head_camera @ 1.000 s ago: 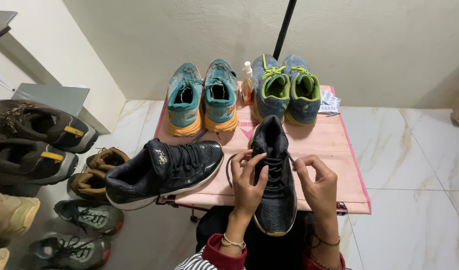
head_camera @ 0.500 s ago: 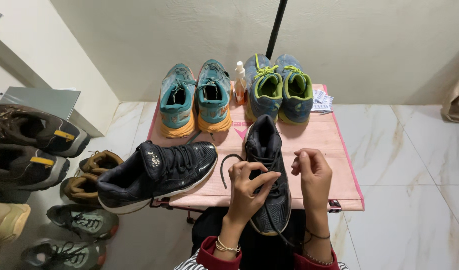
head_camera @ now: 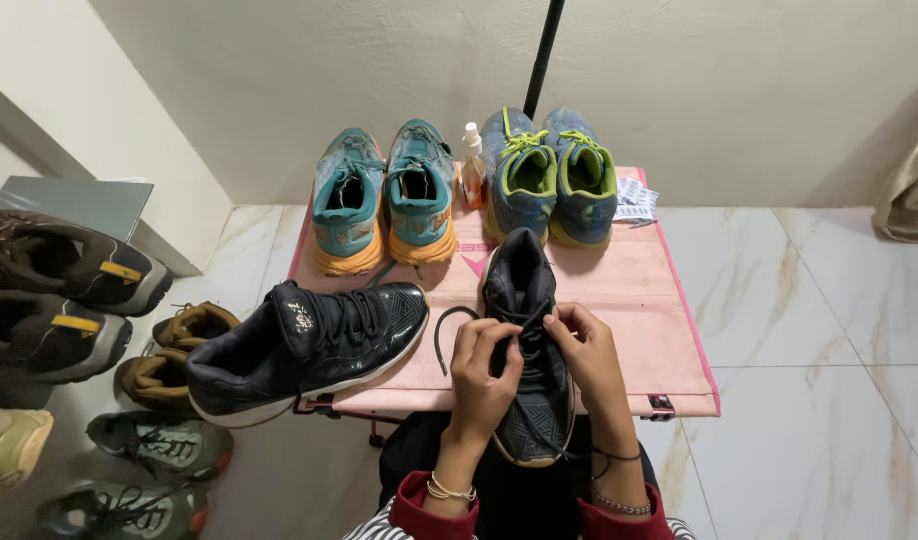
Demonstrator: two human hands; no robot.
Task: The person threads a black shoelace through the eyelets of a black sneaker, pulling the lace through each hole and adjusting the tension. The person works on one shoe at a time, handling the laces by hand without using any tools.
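Observation:
A black sneaker [head_camera: 525,290] lies toe away from me on a low pink table [head_camera: 647,300]. My left hand [head_camera: 482,372] rests on its left side and pinches a black lace near the eyelets. On the right side, my right hand [head_camera: 586,352] pinches the other lace. One lace end loops out to the left on the table. Its mate, a second black sneaker [head_camera: 304,343], lies on its side at the table's front left corner.
A teal and orange pair [head_camera: 384,197] and a blue and green pair [head_camera: 549,176] stand at the table's back, with a small spray bottle [head_camera: 472,164] between them. Several more shoes [head_camera: 59,290] lie on the tiled floor at the left. A dark pole [head_camera: 542,55] rises by the wall.
My hands have drawn closer together over the sneaker's laces, the right one shifting left. The view has tilted slightly.

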